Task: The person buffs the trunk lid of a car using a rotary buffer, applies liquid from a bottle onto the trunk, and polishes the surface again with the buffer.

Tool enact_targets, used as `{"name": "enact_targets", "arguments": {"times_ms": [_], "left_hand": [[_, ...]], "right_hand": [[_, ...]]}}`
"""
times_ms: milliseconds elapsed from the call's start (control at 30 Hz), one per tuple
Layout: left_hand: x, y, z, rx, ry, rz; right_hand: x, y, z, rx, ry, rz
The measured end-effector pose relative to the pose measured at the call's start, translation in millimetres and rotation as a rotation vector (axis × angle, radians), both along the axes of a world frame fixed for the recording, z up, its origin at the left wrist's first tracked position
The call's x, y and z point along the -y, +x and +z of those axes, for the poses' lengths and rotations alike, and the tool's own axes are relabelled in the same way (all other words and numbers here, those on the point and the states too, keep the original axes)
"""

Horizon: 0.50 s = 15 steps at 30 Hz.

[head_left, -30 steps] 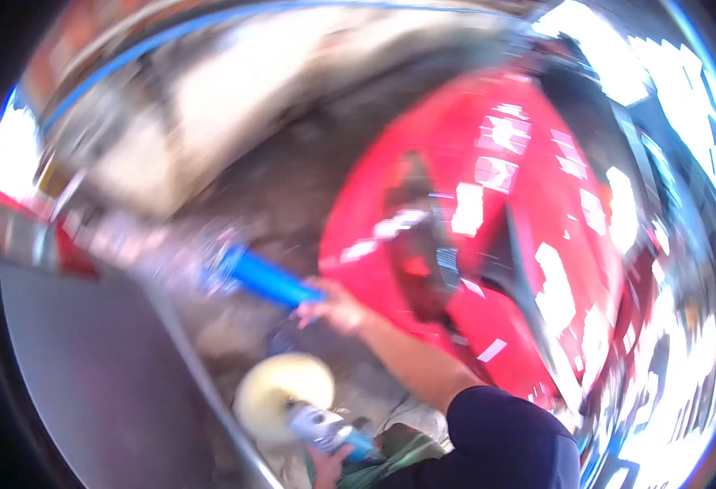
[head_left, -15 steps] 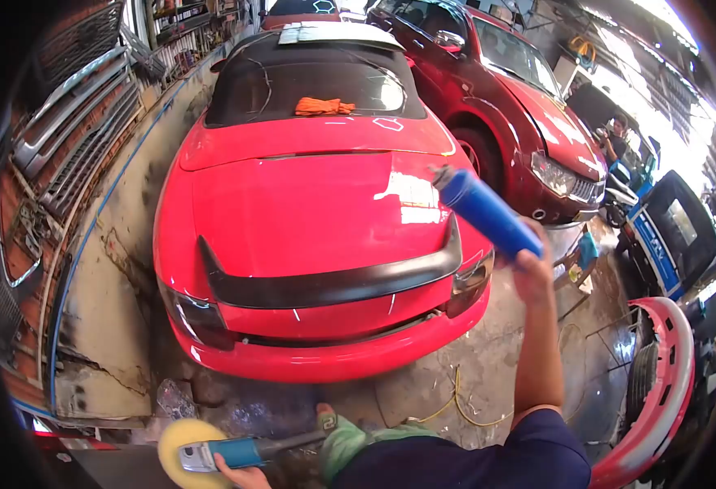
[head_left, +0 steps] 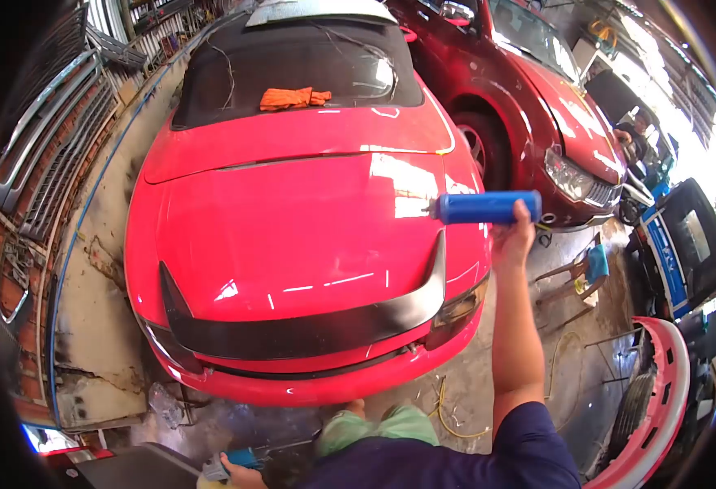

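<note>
My right hand (head_left: pixel 516 236) is wrapped round the base of a blue bottle (head_left: pixel 484 208), held sideways with its nozzle pointing left over the red car (head_left: pixel 268 220). At the bottom edge my left hand (head_left: pixel 242 473) grips the teal and grey body of a polisher (head_left: pixel 221 466). Only a sliver of its yellow pad shows; the frame cuts off the rest. A black spoiler (head_left: pixel 309 330) spans the near end of the red car. An orange cloth (head_left: pixel 294 99) lies on the car's dark rear window.
A dark red vehicle (head_left: pixel 529 106) stands at the upper right, with a person (head_left: pixel 637 134) beyond it. A loose bumper (head_left: pixel 660 399) lies at the lower right, near a small stool (head_left: pixel 580 273). Yellow hose (head_left: pixel 448 416) runs over the floor. Grilles (head_left: pixel 56 155) line the left wall.
The view has swung round to the car and moved closer. The blue bottle has turned from tilted to level, over the car. The polisher has dropped mostly out of frame.
</note>
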State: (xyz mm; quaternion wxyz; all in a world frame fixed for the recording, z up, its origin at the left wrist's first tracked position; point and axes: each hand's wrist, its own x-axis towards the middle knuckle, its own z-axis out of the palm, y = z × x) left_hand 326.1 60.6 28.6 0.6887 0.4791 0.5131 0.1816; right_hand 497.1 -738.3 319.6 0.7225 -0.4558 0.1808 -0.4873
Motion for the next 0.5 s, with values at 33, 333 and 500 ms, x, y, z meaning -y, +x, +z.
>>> {"name": "enact_targets", "arguments": {"times_ms": [33,333,500], "left_hand": [[10,-3,3,-0.025,-0.003,-0.01],[82,-47,33,-0.147,0.064,0.072],[139,-72,52,-0.208,0.128,0.166]], "right_hand": [[5,7,26,0.025,-0.057,-0.031],[33,116,53,-0.192,-0.619,-0.037],[81,203,25,-0.463,-0.599,0.077]]}}
